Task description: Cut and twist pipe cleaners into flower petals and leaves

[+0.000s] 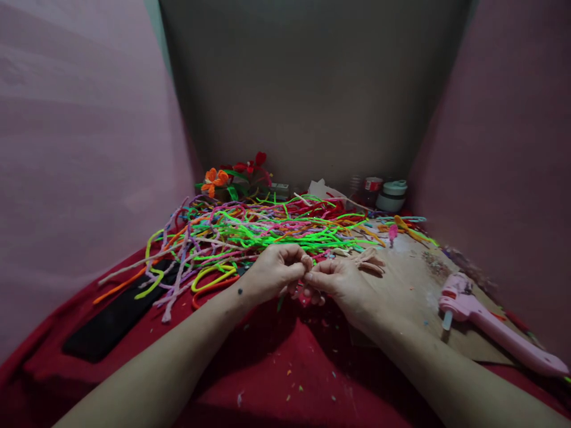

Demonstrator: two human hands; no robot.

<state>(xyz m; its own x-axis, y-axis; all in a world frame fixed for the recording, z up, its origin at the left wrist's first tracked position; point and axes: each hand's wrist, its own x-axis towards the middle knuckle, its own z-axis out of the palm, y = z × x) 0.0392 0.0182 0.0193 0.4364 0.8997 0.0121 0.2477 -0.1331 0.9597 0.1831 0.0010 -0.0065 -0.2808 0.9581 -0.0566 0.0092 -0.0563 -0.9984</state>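
My left hand [283, 267] and my right hand [336, 282] meet over the front of the red cloth, thumbs and fingers pinched together. Between their fingertips is a small pale pink pipe cleaner [307, 261], mostly covered by the fingers. Both hands are closed on it. Just beyond them lies a big tangled heap of pipe cleaners [285, 226] in green, pink, orange, purple and other colours. Beside my right hand, some beige bent pipe cleaner loops [370, 260] rest on the brown cardboard [397, 282].
A pink glue gun [495, 327] lies at the right. On the left is a flat black object [116, 321], partly under stems. An orange pipe cleaner flower [215, 181], red flowers [254, 163] and a lidded cup [391, 196] stand behind. Pink walls flank the red cloth [267, 374].
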